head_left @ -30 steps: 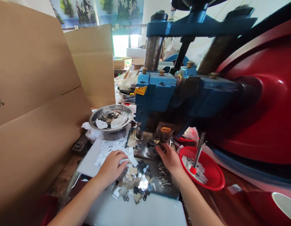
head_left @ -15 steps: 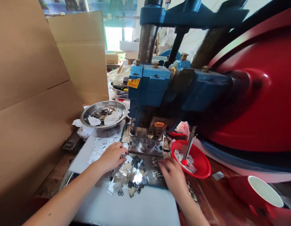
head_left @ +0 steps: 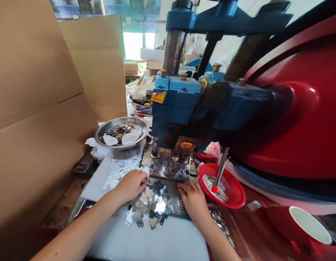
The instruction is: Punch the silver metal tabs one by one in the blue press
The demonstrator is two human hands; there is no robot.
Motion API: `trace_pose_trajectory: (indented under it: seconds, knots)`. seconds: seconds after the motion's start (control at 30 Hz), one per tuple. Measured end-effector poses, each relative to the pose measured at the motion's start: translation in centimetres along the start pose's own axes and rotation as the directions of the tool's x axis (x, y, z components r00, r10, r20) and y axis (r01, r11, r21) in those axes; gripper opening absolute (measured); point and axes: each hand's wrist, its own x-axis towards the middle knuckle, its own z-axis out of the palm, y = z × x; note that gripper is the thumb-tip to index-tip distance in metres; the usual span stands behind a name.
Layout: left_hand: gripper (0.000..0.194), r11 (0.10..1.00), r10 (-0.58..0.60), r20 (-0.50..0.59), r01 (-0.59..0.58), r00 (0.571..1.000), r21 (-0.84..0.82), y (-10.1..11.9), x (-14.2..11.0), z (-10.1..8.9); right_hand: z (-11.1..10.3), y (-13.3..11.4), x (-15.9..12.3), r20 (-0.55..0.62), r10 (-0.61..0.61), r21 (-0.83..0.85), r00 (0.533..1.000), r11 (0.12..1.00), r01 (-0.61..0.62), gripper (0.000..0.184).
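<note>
My left hand (head_left: 135,184) is closed, thumb and fingers pressed together at the left edge of a pile of flat metal pieces (head_left: 153,206). What its fingertips pinch is too small to make out. My right hand (head_left: 192,197) rests with stretched fingers on the dark metal plate (head_left: 173,208), right of the pile, beside tiny shiny scraps (head_left: 180,203). Just beyond both hands stands a blue press (head_left: 181,98) with a steel die base (head_left: 170,169). White rectangular blanks (head_left: 121,170) lie spread to the left of my left hand.
Behind the blanks stands a steel bowl (head_left: 121,146) of metal pieces. A red basket (head_left: 238,197) holding white pieces and a rod (head_left: 221,168) is at right. A large red wheel (head_left: 298,119), a red mug (head_left: 282,221) and tall cardboard (head_left: 97,72) flank the bench.
My right hand has shifted left over the plate and laid its fingers down. My left hand has drawn its fingers together near the pile. The view has shifted slightly.
</note>
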Motion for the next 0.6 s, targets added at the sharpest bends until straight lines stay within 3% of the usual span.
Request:
trace_pose_trajectory:
  seconds: [0.1,0.2,0.3,0.43,0.6]
  knots:
    - [0.016,0.999,0.018,-0.026,-0.019,1.000,-0.051,0.3,-0.7,0.0,-0.8,-0.5,0.8,-0.034,0.052,0.125,0.998,0.991,-0.047,0.026]
    - [0.017,0.969,-0.063,-0.099,0.038,0.993,-0.243,0.9,-1.6,0.2,-1.5,-1.2,2.9,-0.100,0.111,0.304,0.989,0.950,-0.076,0.025]
    - [0.023,0.865,-0.204,-0.129,0.118,0.970,-0.487,1.6,-2.3,0.7,-1.3,-1.7,5.9,-0.129,0.151,0.399,0.980,0.913,-0.088,0.025]
    - [0.045,0.697,-0.325,-0.077,0.184,0.943,-0.693,2.3,-2.7,1.2,0.0,-1.6,9.0,-0.136,0.226,0.406,0.965,0.901,-0.154,0.022]
    - [0.030,0.600,-0.401,-0.098,0.181,0.911,-0.779,2.6,-2.5,1.3,0.4,-0.8,9.4,-0.123,0.233,0.431,0.965,0.888,-0.160,0.024]
